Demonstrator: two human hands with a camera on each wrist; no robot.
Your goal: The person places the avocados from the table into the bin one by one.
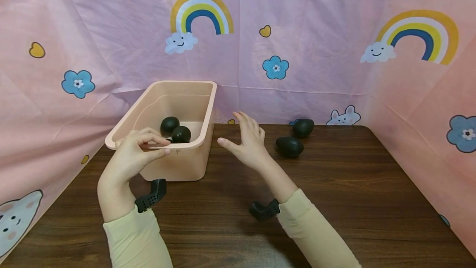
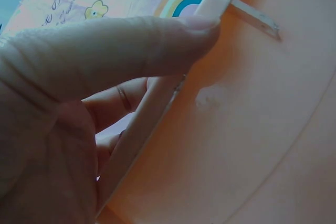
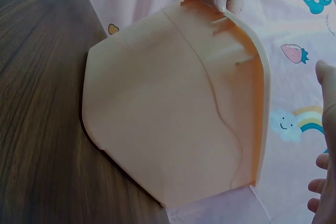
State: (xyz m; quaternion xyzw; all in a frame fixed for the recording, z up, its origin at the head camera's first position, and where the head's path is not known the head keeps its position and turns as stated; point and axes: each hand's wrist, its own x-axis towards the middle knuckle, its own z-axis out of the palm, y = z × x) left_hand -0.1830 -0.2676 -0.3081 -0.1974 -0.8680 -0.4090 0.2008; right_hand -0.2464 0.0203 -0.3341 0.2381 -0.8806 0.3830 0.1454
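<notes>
A peach-coloured plastic bin (image 1: pixel 182 163) stands on the table at centre left in the head view. My left hand (image 1: pixel 130 154) holds its near rim, with the thumb (image 2: pixel 157 43) outside the wall and the fingers over the inner side. Inside the bin lie dark avocados (image 1: pixel 170 125), partly hidden by the near rim. My right hand (image 1: pixel 248 142) is in the air just right of the bin, fingers spread and nothing in it. Two more dark avocados, one nearer (image 1: pixel 289 147) and one farther (image 1: pixel 303 128), lie on the table beyond it to the right.
The dark wooden table (image 1: pixel 334 202) reaches back to a pink and lilac printed cloth (image 1: pixel 305 65), which hangs behind and along both sides. Black wrist mounts (image 1: pixel 151 195) sit on both forearms. The bin's far end stands close to the back cloth.
</notes>
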